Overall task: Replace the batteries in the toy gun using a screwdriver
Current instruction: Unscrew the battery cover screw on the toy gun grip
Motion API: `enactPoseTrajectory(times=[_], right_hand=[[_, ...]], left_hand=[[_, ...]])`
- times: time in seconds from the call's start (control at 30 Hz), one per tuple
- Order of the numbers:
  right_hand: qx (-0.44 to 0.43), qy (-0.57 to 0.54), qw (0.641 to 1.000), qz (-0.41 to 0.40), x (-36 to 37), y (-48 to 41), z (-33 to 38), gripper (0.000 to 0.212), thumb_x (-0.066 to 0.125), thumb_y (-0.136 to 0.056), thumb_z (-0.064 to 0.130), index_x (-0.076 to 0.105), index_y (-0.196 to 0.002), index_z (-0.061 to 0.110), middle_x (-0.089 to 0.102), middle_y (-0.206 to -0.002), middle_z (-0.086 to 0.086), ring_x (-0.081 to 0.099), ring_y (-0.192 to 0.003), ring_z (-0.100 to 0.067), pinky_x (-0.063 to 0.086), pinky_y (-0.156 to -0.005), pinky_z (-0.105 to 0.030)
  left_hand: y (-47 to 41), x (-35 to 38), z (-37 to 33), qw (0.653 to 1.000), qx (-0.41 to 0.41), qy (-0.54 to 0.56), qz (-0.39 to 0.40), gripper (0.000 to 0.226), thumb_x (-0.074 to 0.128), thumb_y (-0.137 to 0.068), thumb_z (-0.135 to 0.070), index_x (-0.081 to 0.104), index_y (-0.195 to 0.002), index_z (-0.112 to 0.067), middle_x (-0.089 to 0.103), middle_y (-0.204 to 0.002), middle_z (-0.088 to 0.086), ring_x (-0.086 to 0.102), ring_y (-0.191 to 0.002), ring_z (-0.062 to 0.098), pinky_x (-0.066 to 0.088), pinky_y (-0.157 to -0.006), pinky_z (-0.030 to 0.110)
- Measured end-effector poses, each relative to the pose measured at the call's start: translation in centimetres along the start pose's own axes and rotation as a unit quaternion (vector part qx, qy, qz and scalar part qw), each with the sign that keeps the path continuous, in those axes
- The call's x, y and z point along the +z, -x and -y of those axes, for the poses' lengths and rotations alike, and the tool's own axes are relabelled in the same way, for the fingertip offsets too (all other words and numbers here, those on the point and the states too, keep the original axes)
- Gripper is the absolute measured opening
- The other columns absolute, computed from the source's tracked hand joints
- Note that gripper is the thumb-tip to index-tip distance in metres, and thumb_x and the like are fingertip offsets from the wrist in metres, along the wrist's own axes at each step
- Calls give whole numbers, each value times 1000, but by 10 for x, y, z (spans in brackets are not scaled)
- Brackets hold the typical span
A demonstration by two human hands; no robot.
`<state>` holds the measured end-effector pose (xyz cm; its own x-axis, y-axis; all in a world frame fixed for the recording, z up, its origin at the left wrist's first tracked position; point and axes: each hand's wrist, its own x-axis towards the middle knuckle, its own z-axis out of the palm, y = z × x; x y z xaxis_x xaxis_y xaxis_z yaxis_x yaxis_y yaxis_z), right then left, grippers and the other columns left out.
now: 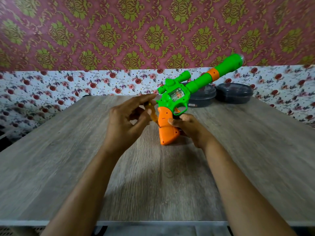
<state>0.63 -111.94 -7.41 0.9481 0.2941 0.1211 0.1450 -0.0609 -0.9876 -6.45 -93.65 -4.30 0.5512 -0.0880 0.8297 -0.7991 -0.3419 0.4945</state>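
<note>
Gun (177, 97) stands on its orange grip (166, 133) on the table (68, 159), barrel slanting up and away to the right. Right hand (189, 128) clasps the grip from the right; left hand (124, 120) pinches a yellow screwdriver (152, 113), tip at the grip's left face. Two dark tubs (233, 93) sit behind, by a floral wall (51, 86).

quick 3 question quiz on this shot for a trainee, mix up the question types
1. True or false: the left hand holds the screwdriver.
2. Where does the screwdriver's tip meet the toy gun? A. the green barrel B. the orange grip C. the scope
3. Fill in: ___ dark lidded containers stand at the far end of the table.

Key: 1 true; 2 B; 3 two
</note>
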Motion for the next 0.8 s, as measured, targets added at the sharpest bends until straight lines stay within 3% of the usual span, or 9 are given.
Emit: enactPoseTrajectory(times=[0.13,0.27,0.37,0.47,0.57,0.67,0.73,0.8], right_hand=[[1,16,1000,-4,-1,-3,-2,9,56,-90,17,59,-98,20,64,-91,3,60,-85,-11,49,-78,-25],[-1,20,1000,-2,-1,-4,-3,17,57,-90,17,60,-106,17,64,-93,1,60,-87,-13,48,-83,-31],[-9,18,1000,-4,0,-2,-3,20,56,-90,15,59,-110,16,64,-91,3,60,-84,-9,49,-77,-25],[-9,20,1000,-4,0,-1,-2,16,56,-90,15,60,-106,17,64,-92,2,60,-83,-8,49,-76,-23],[5,9,1000,-6,1,-2,-3,8,57,-89,14,62,-92,19,64,-88,4,60,-81,-8,50,-73,-23],[15,-17,999,-27,2,-3,-3,10,58,-88,10,62,-85,19,64,-76,11,58,-72,-3,50,-62,-14],[21,-19,999,-36,3,-4,-3,12,57,-88,9,61,-96,17,63,-78,10,58,-70,-1,49,-61,-12],[23,-19,999,-40,5,-5,-3,22,56,-89,8,59,-110,12,63,-84,5,57,-72,-2,48,-66,-14]], left_hand=[[-1,0,-1,999,22,-23,-9,24,63,-83,-27,60,-106,-30,67,-96,-8,67,-70,7,55,-62,22],[-2,1,3,997,19,-47,-55,24,70,-76,-34,59,-86,-16,62,-81,-10,61,-65,7,49,-56,20],[-1,3,6,995,18,-58,-73,31,72,-73,-37,52,-80,-15,56,-74,-9,56,-63,7,46,-54,18],[0,4,6,995,-3,-31,-98,27,73,-72,-37,48,-77,-26,56,-73,-12,56,-62,2,47,-57,17],[-5,1,4,983,-53,41,-170,25,67,-77,-37,45,-80,-26,61,-72,-9,60,-64,7,51,-60,26],[-9,-5,3,947,-131,165,-243,18,52,-94,-32,40,-85,-23,57,-67,-5,59,-61,17,51,-59,30],[-10,-7,6,911,-225,205,-279,18,42,-100,-33,38,-86,-22,44,-64,-3,47,-50,12,42,-47,22],[-10,-7,13,876,-315,246,-268,19,46,-99,-29,40,-83,-20,38,-60,-4,35,-42,7,30,-39,18]])
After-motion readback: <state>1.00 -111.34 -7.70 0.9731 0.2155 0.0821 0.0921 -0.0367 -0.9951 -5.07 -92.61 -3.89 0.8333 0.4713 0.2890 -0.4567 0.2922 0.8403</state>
